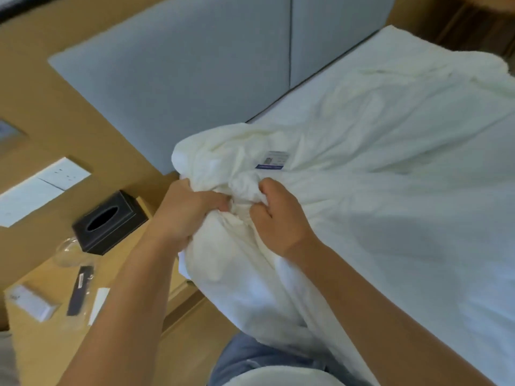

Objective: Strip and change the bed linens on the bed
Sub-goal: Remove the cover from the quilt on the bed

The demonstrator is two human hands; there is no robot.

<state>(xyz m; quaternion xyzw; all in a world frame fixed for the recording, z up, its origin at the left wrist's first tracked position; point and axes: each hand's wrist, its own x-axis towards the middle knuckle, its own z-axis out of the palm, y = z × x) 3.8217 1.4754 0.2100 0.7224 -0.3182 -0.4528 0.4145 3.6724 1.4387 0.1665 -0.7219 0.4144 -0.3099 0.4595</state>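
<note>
Grey padded headboard (195, 65) against wooden wall. White sheet (404, 190) lies wrinkled across bed (370, 40), its corner near headboard lifted and bunched into mound. My left hand (184, 210) clenched on bunched fabric at mound's left side. My right hand (278, 218) grips fold just beside it, fingers curled in. Small label (271, 160) on fabric above hands. Black tissue box (108, 221) and clear glass (68, 252) on wooden nightstand (55, 282), left.

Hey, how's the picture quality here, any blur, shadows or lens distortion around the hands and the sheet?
Head view: soft throughout, so the label on the white sheet is unreadable; the wide-angle lens tilts and bows the grey headboard; left hand and right hand evenly lit, soft shadow beside them.
</note>
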